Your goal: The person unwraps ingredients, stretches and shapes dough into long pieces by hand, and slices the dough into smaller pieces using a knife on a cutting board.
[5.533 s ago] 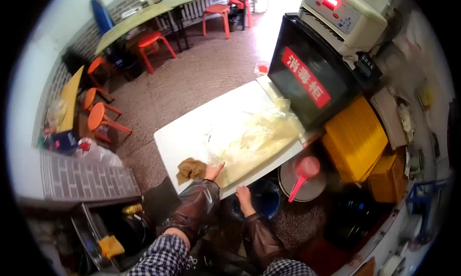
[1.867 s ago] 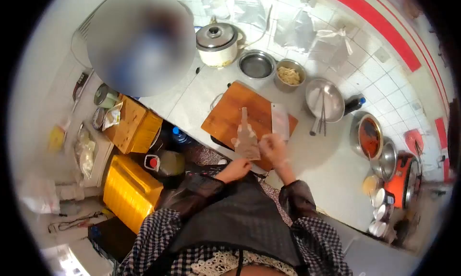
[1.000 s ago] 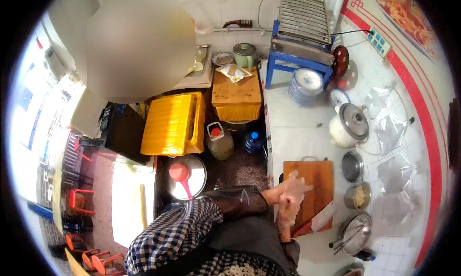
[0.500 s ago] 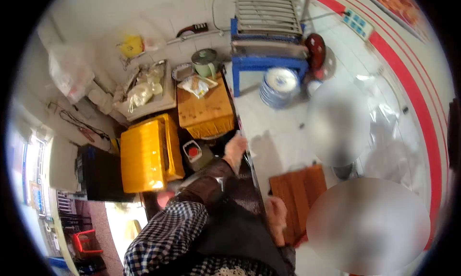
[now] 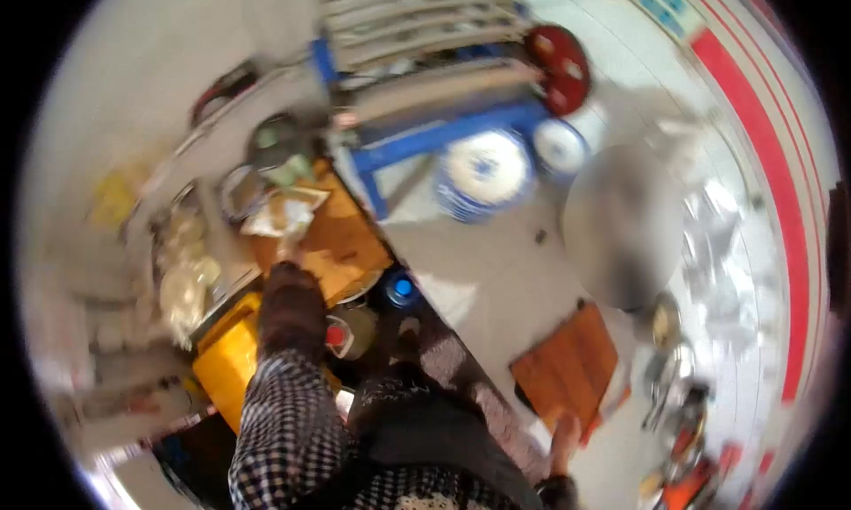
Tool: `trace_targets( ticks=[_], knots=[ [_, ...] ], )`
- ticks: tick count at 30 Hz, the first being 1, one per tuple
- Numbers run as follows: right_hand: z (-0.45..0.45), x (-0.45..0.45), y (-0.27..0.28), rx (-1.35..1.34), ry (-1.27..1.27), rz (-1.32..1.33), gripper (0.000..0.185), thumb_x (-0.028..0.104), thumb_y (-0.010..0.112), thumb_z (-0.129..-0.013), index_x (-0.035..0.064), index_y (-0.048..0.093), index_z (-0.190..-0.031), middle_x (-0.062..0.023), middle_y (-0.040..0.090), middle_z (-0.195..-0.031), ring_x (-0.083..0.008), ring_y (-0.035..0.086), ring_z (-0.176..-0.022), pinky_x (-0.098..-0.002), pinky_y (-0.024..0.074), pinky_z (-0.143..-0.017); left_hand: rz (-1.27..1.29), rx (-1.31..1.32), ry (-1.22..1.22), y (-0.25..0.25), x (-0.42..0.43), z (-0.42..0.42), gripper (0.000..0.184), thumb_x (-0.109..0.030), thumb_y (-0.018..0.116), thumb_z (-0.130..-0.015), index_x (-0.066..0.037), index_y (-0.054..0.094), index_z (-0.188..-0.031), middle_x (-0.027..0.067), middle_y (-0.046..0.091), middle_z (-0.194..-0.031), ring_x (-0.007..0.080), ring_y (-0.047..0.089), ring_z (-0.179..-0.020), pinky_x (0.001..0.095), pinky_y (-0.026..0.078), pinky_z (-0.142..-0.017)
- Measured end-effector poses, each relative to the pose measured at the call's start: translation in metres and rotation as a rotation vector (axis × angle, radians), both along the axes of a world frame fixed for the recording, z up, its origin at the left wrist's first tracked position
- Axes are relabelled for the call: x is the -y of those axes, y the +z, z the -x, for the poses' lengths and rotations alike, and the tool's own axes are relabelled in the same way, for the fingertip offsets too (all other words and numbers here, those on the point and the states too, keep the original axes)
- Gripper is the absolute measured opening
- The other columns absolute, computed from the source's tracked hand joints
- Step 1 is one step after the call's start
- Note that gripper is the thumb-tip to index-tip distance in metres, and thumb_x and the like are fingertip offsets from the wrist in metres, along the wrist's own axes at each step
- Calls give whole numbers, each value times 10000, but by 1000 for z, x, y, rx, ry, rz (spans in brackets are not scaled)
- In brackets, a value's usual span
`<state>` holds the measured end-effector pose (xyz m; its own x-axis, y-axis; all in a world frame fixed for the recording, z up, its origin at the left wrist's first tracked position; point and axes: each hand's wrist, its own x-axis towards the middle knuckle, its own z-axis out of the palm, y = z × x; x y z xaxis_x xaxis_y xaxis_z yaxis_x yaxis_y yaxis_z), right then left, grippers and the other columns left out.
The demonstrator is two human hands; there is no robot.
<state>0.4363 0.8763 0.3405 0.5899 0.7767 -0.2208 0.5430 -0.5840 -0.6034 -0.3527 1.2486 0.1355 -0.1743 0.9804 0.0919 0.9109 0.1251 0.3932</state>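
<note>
My left hand (image 5: 291, 242) reaches out to a white plastic packet (image 5: 282, 210) on top of a wooden-topped box (image 5: 341, 257). Its fingers are smeared by motion and overlap the packet's near edge, so I cannot make out whether they grip it. A dark sleeve cuff covers that forearm. Low on the right, my right hand (image 5: 563, 443) is beside the near corner of a brown wooden cutting board (image 5: 567, 359), with nothing visible in it and its fingers loosely apart. Something red (image 5: 592, 426) shows at the board's edge.
Stacked blue-and-white plates (image 5: 486, 175) stand below a blue frame (image 5: 443, 142). Behind the packet is a green pot (image 5: 282, 146). A yellow taped box (image 5: 229, 359) lies left of my arm, and a blue-capped bottle (image 5: 402, 288) stands beside the counter. Utensils (image 5: 683, 404) lie at right.
My left hand has moved from the counter edge up and left to the packet. The view has turned and come closer to the blue frame. My right hand sits lower at the board.
</note>
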Motion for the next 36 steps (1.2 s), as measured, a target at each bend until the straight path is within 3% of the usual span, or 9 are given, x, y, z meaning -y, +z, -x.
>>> trace_targets(
  ticks=[5, 8, 12, 16, 24, 27, 32, 34, 36],
  knots=[
    [-45, 30, 12, 185, -179, -131, 157, 136, 625, -875, 5, 629, -961, -177, 634, -884, -326, 610, -868, -413, 481, -772, -1, -215, 216, 83, 29, -38, 192, -229, 627, -882, -75, 656, -993, 89, 645, -865, 276, 607, -772, 407, 521, -710],
    [-66, 25, 17, 292, -133, -60, 306, 74, 614, -792, 27, 591, -1094, -175, 634, -948, -365, 611, -911, -435, 491, -777, -189, 608, 117, 156, 61, -94, 253, -174, 666, -858, -20, 658, -1058, 176, 664, -933, 324, 639, -882, 406, 515, -770],
    [-83, 11, 5, 436, -94, 161, 495, 45, 646, -727, 43, 557, -1213, -205, 640, -1037, -401, 603, -967, -495, 486, -783, -158, 529, -209, 245, 112, -211, 303, -150, 618, -901, 2, 644, -1162, 165, 676, -1027, 286, 653, -953, 367, 502, -825],
    [-112, 17, -31, 335, -289, 260, 315, 28, 634, -745, -17, 570, -1050, -265, 618, -1076, -458, 594, -1007, -508, 494, -855, 225, 1371, -243, 365, 164, -403, 359, -156, 577, -953, 37, 579, -1256, 145, 618, -1207, 210, 605, -1095, 335, 496, -924],
    [-113, 25, 16, -57, -515, -150, 215, 74, 574, -847, -15, 518, -1035, -189, 598, -949, -313, 612, -860, -420, 496, -735, 538, 1334, -425, 234, 247, -659, 323, -161, 548, -990, 3, 551, -1268, 130, 643, -1146, 225, 635, -1006, 345, 533, -892],
    [-99, 35, 17, -309, -613, -400, 337, 186, 591, -886, -13, 542, -1153, -165, 645, -997, -302, 610, -932, -413, 473, -878, 1015, 1756, 78, 201, 307, -727, 304, -169, 550, -990, 8, 569, -1236, 114, 676, -1022, 222, 655, -912, 320, 541, -813],
    [-58, 29, 47, -286, -617, -422, 332, 316, 553, -952, -4, 566, -1040, -156, 648, -897, -271, 615, -820, -385, 464, -767, 1523, 1259, -433, 197, 317, -744, 233, -249, 560, -973, -48, 651, -1046, 95, 679, -910, 230, 636, -798, 345, 543, -739],
    [-52, 30, 30, -333, -651, -416, 347, 330, 551, -962, 6, 558, -1084, -163, 640, -905, -286, 601, -815, -394, 462, -775, 1028, 270, -1376, 232, 290, -750, 376, -226, 589, -938, -61, 557, -1274, 152, 677, -1032, 280, 654, -931, 372, 522, -807],
    [-44, 29, 28, -408, -703, -379, 370, 350, 529, -975, 26, 534, -1153, -197, 635, -914, -351, 605, -844, -433, 459, -785, 575, 41, -1404, 198, 264, -772, 506, -299, 633, -880, -107, 528, -1336, 181, 617, -1206, 340, 600, -1101, 407, 468, -917]
  ],
)
